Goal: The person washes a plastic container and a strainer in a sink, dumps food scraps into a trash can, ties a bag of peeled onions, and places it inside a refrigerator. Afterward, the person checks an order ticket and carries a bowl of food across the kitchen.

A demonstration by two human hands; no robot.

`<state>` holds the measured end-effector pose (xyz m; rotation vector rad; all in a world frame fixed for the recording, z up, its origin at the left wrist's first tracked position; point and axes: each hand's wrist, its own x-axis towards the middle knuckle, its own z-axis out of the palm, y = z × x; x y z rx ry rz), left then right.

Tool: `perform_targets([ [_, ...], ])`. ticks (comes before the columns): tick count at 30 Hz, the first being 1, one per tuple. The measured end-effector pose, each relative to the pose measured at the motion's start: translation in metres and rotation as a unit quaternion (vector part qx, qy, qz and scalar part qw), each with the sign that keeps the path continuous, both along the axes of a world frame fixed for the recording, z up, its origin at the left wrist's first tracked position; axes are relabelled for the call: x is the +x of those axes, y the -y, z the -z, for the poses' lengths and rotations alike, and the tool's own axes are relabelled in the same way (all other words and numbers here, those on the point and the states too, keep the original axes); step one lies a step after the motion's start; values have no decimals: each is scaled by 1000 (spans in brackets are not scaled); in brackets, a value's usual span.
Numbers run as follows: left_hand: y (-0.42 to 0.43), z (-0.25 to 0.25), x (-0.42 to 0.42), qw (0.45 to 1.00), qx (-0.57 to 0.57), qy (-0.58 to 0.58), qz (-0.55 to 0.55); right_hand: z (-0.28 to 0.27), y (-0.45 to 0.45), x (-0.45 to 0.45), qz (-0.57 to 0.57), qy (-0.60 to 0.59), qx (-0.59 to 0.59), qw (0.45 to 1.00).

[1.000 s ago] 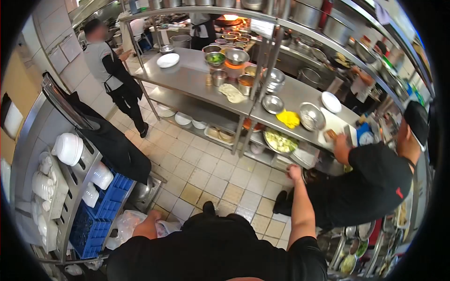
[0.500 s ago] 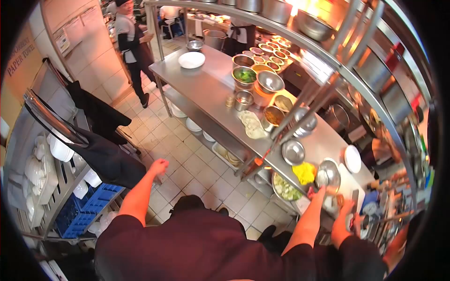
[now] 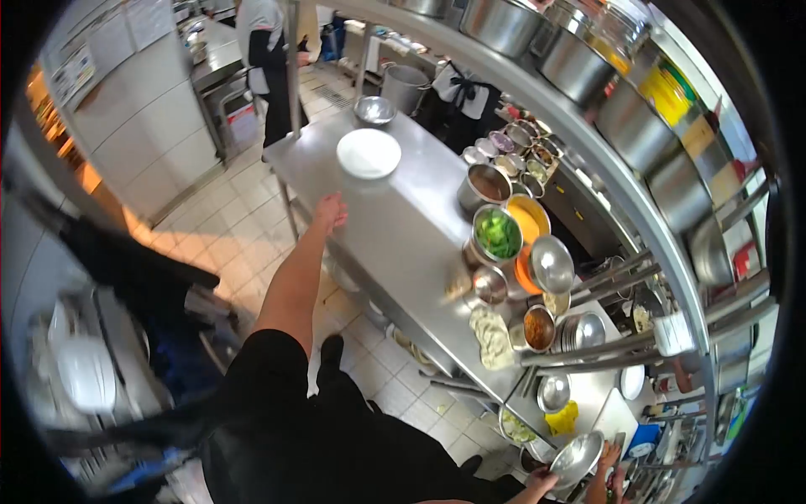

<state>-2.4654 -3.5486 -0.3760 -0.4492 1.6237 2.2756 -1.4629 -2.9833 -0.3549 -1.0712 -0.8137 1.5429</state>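
Note:
My left hand is stretched over the near edge of the steel table, fingers loosely apart and holding nothing. Nearest to it is a stack of white plates, which it does not touch. At the lower right, my right hand has its fingers on the rim of a shiny metal bowl. This bowl is tilted, close to a yellow item and a smaller metal bowl. A co-worker's hand is just right of the held bowl, apart from mine.
Pots of greens and orange food stand on the steel table, beside pale dough. An overhead shelf carries pots. Dark cloth hangs at left; two other people stand beyond the table.
The view has turned and moved towards the steel table. My left hand has come up from low at the left to the table edge. My right hand has taken hold of the metal bowl.

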Motion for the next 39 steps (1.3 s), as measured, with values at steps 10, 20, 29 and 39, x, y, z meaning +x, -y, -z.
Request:
perform_targets([
  [10,-37,35,-210,994,-87,38,46,-112,329,-247,32,391,-90,915],
  [20,-176,60,-290,979,-185,-42,80,-129,348,-371,71,376,-99,918],
  [29,-107,1,-352,973,-221,20,59,-131,359,-381,151,315,-82,933],
  [39,-20,50,-532,900,-271,-307,149,-8,515,-254,422,-47,-168,890],
])
